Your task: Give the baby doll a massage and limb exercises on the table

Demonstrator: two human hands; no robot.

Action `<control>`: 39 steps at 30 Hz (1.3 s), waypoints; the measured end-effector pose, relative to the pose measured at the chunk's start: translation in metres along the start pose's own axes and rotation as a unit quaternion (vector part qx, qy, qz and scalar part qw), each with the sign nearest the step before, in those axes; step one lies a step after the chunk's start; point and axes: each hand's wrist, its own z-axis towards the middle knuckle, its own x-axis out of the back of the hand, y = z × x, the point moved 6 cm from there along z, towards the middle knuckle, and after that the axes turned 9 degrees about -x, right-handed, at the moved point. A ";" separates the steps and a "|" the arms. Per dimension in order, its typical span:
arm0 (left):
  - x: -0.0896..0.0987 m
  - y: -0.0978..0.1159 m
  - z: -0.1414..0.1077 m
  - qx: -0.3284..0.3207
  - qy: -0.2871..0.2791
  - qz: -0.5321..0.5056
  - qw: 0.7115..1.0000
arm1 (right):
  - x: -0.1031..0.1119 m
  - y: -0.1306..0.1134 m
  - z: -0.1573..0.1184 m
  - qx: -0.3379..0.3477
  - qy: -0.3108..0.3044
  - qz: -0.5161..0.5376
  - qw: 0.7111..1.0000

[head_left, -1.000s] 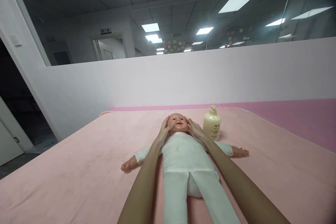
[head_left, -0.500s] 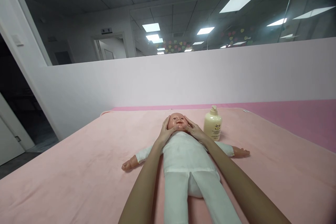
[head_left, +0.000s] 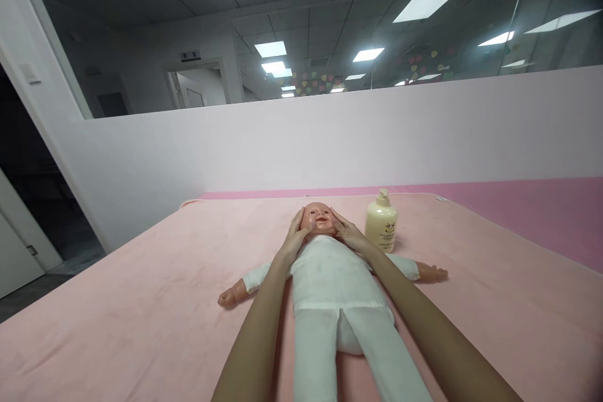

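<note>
A baby doll (head_left: 335,276) lies on its back, its white cloth body toward me and its arms out to both sides. My left hand (head_left: 294,235) cups the left side of the doll's head (head_left: 316,210), fingers along the side and thumb on the cheek. On the opposite side my right hand (head_left: 347,231) holds the head the same way, thumb against the other cheek. Both forearms pass over the doll's arms. Just right of my right hand stands a pale yellow pump bottle (head_left: 380,224).
A pink towel (head_left: 155,282) covers the surface under the doll, with a darker pink strip (head_left: 532,213) along the back and right. Behind rises a white half wall (head_left: 330,138) topped by glass. At the far left is a dark doorway (head_left: 38,201).
My thumbs have slid outward and up, from near the doll's chin and mouth to its cheeks. The fingers stay at the sides of the head; doll and bottle have not moved.
</note>
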 end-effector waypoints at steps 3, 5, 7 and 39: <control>-0.001 0.001 0.000 0.005 -0.007 -0.002 1.000 | -0.001 -0.001 -0.001 -0.005 0.001 0.012 1.000; -0.001 0.001 0.000 0.017 -0.006 -0.006 1.000 | -0.002 -0.002 -0.003 -0.008 0.001 0.016 1.000; -0.001 0.000 0.000 0.030 -0.004 -0.013 0.999 | -0.003 -0.003 -0.004 -0.006 0.000 0.022 1.000; 0.001 0.005 0.001 -0.013 0.001 0.032 0.999 | 0.000 -0.002 -0.002 0.010 0.006 -0.009 1.000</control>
